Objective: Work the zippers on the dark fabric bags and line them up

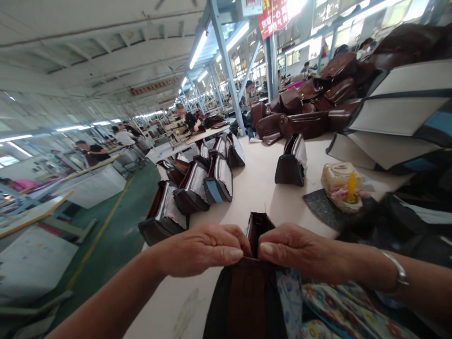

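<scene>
A dark brown and black leather bag (247, 301) stands in front of me at the table's near edge, its mouth facing up. My left hand (208, 247) is closed on the left part of its top edge, thumb outside and fingers curled inward. On the right part of the same edge, my right hand (296, 249) pinches in a like way, with a silver bangle at the wrist. Between the two hands the bag's narrow opening shows, with a small metal fitting at its far end. The fingertips inside the bag are partly hidden.
Several part-made bags (219, 176) stand on the left of the pale table (252, 183); one more bag (290, 162) stands farther right. A plastic tub with a yellow item (351, 188) sits on a dark board. Brown bags (307, 120) are heaped behind. Co-workers (187, 120) sit beyond.
</scene>
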Tool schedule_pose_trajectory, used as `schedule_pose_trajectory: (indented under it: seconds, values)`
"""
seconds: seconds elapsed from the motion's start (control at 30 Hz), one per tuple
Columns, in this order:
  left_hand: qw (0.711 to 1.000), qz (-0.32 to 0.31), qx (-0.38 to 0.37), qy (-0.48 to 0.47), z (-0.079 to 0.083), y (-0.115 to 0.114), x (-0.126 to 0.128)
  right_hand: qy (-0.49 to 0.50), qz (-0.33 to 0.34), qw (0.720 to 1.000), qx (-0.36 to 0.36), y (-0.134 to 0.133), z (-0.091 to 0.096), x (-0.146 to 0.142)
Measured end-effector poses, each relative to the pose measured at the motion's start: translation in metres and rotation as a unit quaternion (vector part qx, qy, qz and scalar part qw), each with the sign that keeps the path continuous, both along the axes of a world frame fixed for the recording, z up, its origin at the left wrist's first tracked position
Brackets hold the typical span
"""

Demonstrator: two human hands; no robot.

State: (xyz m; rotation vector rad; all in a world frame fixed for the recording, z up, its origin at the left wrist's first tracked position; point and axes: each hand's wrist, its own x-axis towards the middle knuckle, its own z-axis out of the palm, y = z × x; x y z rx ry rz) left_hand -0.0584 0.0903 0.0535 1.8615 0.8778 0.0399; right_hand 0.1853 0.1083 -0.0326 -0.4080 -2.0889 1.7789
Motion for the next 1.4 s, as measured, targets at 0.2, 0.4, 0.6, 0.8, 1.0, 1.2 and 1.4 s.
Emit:
schedule_pose_trajectory:
  seconds: [0.2, 0.4, 0.6, 0.8, 1.0, 1.2, 1.4]
  values:
    - [0.999, -0.019, 0.040, -0.009, -0.002, 0.001, 0.002, 0.011, 0.028, 0.997, 0.066, -0.004, 0.002, -0.011]
    - [0.999, -0.002, 0.034, -0.019, -0.010, 0.003, 0.000, 0.050, -0.023, 0.997, 0.058, -0.004, -0.007, -0.014]
    - [0.998, 0.051, 0.030, -0.020, -0.016, 0.005, -0.008, 0.047, -0.032, 0.998, -0.030, 0.016, -0.011, 0.006]
    - [0.993, 0.050, 0.070, 0.078, -0.007, -0.002, 0.009, 0.042, 0.008, 0.999, -0.009, 0.020, -0.004, 0.012]
    - [0.998, 0.026, 0.027, 0.055, -0.006, -0.005, 0.026, 0.048, 0.016, 0.997, 0.063, 0.015, -0.001, 0.009]
    - [0.992, 0.080, 0.056, 0.074, -0.010, -0.008, 0.030, 0.064, -0.053, 0.992, 0.092, 0.000, 0.000, 0.005]
    - [0.986, 0.124, 0.072, 0.082, -0.015, -0.016, 0.034, 0.088, -0.164, 0.978, 0.095, -0.018, -0.007, -0.005]
